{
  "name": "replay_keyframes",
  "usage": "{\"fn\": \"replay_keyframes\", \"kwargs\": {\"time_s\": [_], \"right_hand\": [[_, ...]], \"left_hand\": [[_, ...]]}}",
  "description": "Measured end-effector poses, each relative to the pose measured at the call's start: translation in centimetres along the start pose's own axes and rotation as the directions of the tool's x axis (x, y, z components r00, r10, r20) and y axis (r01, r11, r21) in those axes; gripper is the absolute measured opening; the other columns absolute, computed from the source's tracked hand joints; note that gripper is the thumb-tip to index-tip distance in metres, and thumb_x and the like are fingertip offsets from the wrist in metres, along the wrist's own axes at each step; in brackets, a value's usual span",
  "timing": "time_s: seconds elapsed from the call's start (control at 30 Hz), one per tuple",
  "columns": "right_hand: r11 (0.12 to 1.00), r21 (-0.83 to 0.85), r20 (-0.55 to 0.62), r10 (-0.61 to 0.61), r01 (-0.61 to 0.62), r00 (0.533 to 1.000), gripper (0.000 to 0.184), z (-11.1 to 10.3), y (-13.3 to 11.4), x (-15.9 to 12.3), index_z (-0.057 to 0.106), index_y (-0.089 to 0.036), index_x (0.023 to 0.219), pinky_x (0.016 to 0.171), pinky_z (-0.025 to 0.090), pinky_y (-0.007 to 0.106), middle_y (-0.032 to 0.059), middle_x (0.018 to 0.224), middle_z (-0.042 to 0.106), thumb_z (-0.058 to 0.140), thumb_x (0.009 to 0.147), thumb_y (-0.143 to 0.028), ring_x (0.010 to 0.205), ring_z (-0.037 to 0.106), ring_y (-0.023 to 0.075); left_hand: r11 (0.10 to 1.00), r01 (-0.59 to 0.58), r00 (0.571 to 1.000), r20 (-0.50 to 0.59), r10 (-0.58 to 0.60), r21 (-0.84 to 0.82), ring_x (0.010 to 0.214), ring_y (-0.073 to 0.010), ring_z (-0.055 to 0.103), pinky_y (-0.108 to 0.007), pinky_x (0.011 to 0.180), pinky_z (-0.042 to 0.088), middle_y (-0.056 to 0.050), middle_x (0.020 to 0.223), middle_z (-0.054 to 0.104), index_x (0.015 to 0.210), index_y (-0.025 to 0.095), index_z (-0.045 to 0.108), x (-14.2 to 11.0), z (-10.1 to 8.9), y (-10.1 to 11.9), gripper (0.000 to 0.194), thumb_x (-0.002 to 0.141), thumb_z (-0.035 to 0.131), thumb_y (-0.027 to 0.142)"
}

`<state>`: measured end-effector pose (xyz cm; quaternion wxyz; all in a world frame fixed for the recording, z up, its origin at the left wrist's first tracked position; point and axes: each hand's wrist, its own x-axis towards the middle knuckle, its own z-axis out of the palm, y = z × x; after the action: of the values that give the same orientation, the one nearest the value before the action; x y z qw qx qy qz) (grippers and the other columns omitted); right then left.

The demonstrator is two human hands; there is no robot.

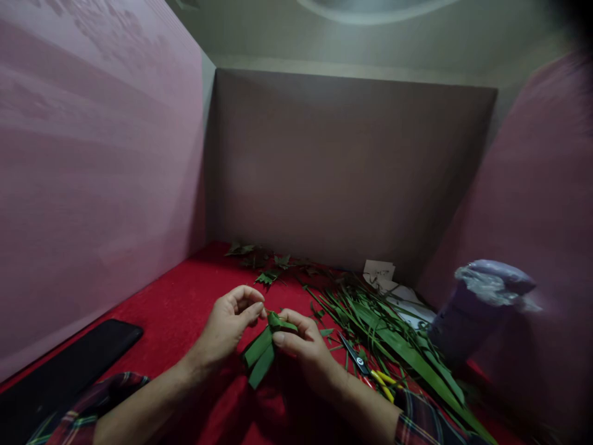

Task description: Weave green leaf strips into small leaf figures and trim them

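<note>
Over the red table [185, 296], both hands meet on a folded green leaf piece [262, 355]. My left hand [229, 324] has its fingers curled and pinches the top of the leaf piece. From the other side, my right hand [303, 346] pinches it between thumb and fingers. Two leaf strips hang down between the hands. Both forearms wear plaid sleeves.
A pile of long green leaf strips [393, 334] lies to the right, with yellow-handled scissors [370, 371] beside it. Folded leaf shapes [266, 262] sit at the back. A black phone [65, 371] lies at the left. A purple container [477, 309] and white papers [393, 287] stand right. Pink walls enclose the table.
</note>
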<state>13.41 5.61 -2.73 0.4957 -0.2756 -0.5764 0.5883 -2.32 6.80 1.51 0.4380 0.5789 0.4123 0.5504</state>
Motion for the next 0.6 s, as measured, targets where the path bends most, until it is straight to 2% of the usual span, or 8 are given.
{"fn": "replay_keyframes", "kwargs": {"time_s": [0.13, 0.2, 0.23, 0.33, 0.37, 0.47, 0.53, 0.6], "right_hand": [[1.0, -0.029, -0.002, 0.003, -0.003, 1.0, 0.011, 0.0, 0.1, 0.1, 0.053, -0.018, 0.071, 0.058, 0.033, 0.022, -0.0039, 0.064, 0.044, 0.062, 0.071, -0.024, 0.061, 0.04, 0.0107], [0.999, -0.046, -0.011, -0.002, 0.001, 1.0, 0.011, -0.1, 0.1, 0.1, 0.052, -0.018, 0.07, 0.058, 0.033, 0.022, -0.0042, 0.063, 0.043, 0.062, 0.072, -0.024, 0.06, 0.039, 0.0105], [0.999, -0.054, -0.014, -0.005, 0.004, 1.0, 0.011, -0.1, 0.1, 0.1, 0.052, -0.018, 0.07, 0.058, 0.033, 0.022, -0.0043, 0.063, 0.043, 0.061, 0.072, -0.024, 0.06, 0.039, 0.0104], [0.997, -0.074, -0.013, -0.011, 0.01, 1.0, 0.011, -0.1, 0.2, 0.1, 0.053, -0.017, 0.071, 0.058, 0.034, 0.022, -0.0041, 0.063, 0.044, 0.061, 0.072, -0.024, 0.061, 0.04, 0.0108], [0.997, -0.08, -0.012, -0.013, 0.012, 1.0, 0.011, -0.1, 0.2, 0.1, 0.053, -0.017, 0.072, 0.059, 0.035, 0.022, -0.004, 0.064, 0.044, 0.061, 0.072, -0.024, 0.062, 0.041, 0.011], [0.995, -0.1, -0.015, -0.023, 0.022, 1.0, 0.012, -0.1, 0.1, 0.1, 0.054, -0.017, 0.072, 0.059, 0.036, 0.023, -0.0039, 0.064, 0.045, 0.062, 0.07, -0.026, 0.062, 0.041, 0.0114], [0.993, -0.116, -0.022, -0.036, 0.034, 0.999, 0.013, -0.1, -0.1, 0.2, 0.054, -0.017, 0.071, 0.058, 0.036, 0.022, -0.0042, 0.062, 0.044, 0.062, 0.07, -0.027, 0.06, 0.04, 0.0111], [0.99, -0.134, -0.031, -0.051, 0.047, 0.998, 0.013, -0.1, -0.2, 0.2, 0.054, -0.017, 0.07, 0.056, 0.034, 0.022, -0.0046, 0.061, 0.044, 0.062, 0.069, -0.028, 0.059, 0.039, 0.0106]], "left_hand": [[0.993, -0.075, 0.96, -0.263, 0.096, 0.089, 0.079, -0.0151, 0.053, -0.027, 0.072, 0.041, -0.003, 0.089, 0.059, 0.095, 0.016, 0.055, 0.1, -0.8, 0.5, 0.032, 0.067, 0.066, 0.029], [0.972, -0.152, 0.903, -0.375, 0.209, 0.176, 0.078, -0.0132, 0.051, -0.026, 0.073, 0.04, -0.002, 0.093, 0.059, 0.1, 0.018, 0.056, -0.2, -1.1, 1.2, 0.032, 0.071, 0.063, 0.028], [0.966, -0.175, 0.9, -0.367, 0.235, 0.191, 0.071, -0.0117, 0.05, -0.024, 0.067, 0.04, -0.002, 0.09, 0.06, 0.099, 0.018, 0.058, -0.5, -1.0, 1.6, 0.028, 0.072, 0.061, 0.028], [0.996, -0.044, 0.99, -0.129, 0.054, 0.073, 0.045, -0.0072, 0.038, -0.021, 0.044, 0.032, 0.003, 0.066, 0.059, 0.094, 0.016, 0.062, -1.2, -0.6, 2.4, 0.022, 0.073, 0.056, 0.023], [0.999, 0.02, 0.999, -0.03, -0.019, 0.039, 0.043, -0.0065, 0.037, -0.021, 0.042, 0.031, 0.002, 0.067, 0.06, 0.093, 0.016, 0.062, -1.4, -0.4, 2.5, 0.024, 0.07, 0.057, 0.021], [0.992, 0.125, 0.981, 0.151, -0.118, -0.034, 0.056, -0.0104, 0.054, -0.023, 0.053, 0.042, -0.003, 0.079, 0.067, 0.089, 0.014, 0.063, -1.4, 0.0, 2.2, 0.027, 0.062, 0.064, 0.018], [0.991, 0.128, 0.974, 0.192, -0.118, -0.042, 0.068, -0.015, 0.06, -0.026, 0.064, 0.046, -0.004, 0.076, 0.068, 0.083, 0.013, 0.065, -1.2, 0.0, 1.8, 0.023, 0.06, 0.068, 0.019], [0.993, 0.121, 0.97, 0.216, -0.114, -0.017, 0.066, -0.0156, 0.06, -0.026, 0.064, 0.045, -0.003, 0.069, 0.068, 0.076, 0.012, 0.066, -1.0, -0.1, 1.5, 0.016, 0.062, 0.068, 0.021]]}}
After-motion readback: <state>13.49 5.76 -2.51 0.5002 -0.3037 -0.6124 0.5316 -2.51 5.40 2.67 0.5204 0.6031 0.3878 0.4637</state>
